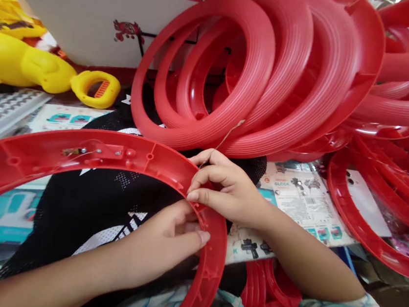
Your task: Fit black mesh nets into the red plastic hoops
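A large red plastic ring (145,159) lies hollow side up, its ribs and screw posts showing. Small metal parts (83,150) and fine wires are fixed inside its channel. My left hand (161,242) is closed around the ring's right side, thumb on the inner rim and fingers partly hidden. Just above it, my right hand (228,188) pinches at the channel. A thin brown wire (227,135) sticks up from between the right fingers. A black cloth (109,211) with white print lies under the ring.
Several red ridged rings (260,81) lean in a stack behind my hands. More red rings (362,225) lie at the right. A yellow toy (26,62) with a looped handle (95,89) and a white tray (10,111) stand at left. Printed cardboard (306,199) covers the table.
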Demonstrator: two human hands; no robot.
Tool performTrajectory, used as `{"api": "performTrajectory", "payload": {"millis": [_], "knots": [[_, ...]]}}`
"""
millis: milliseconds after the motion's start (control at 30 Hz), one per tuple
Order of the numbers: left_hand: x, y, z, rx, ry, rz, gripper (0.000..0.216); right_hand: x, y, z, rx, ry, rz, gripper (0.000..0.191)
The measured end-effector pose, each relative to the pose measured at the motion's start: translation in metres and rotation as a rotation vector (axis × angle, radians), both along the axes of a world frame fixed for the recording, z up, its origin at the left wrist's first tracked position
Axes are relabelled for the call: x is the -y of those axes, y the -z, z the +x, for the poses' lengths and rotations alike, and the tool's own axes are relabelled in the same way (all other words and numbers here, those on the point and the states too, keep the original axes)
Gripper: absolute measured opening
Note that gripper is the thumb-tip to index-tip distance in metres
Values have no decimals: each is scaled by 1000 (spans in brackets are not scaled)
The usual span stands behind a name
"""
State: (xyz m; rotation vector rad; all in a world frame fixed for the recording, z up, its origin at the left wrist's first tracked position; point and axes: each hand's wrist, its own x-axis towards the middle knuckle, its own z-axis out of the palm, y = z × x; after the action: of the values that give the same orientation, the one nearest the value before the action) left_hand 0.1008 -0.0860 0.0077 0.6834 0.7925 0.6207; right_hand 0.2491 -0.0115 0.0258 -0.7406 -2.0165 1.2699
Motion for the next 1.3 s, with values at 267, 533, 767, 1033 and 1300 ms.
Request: {"api": "performTrajectory", "payload": {"millis": [267,533,767,1033,1300], "knots": [[-4,5,-1,-151,-145,8,21,0,5,-2,-25,0,-9,6],[-8,5,4,-247,-179,55,13,-2,13,-8,-5,-19,-10,3],[-9,-1,-14,-475,86,206,23,0,14,-10,-47,-95,-99,7],[-8,-12,-57,-1158,441,1623,26,-2,21,-14,-33,-110,-71,9],[-22,-9,-49,-1105,455,1912,18,-6,25,-17,-10,-112,-128,10]]}}
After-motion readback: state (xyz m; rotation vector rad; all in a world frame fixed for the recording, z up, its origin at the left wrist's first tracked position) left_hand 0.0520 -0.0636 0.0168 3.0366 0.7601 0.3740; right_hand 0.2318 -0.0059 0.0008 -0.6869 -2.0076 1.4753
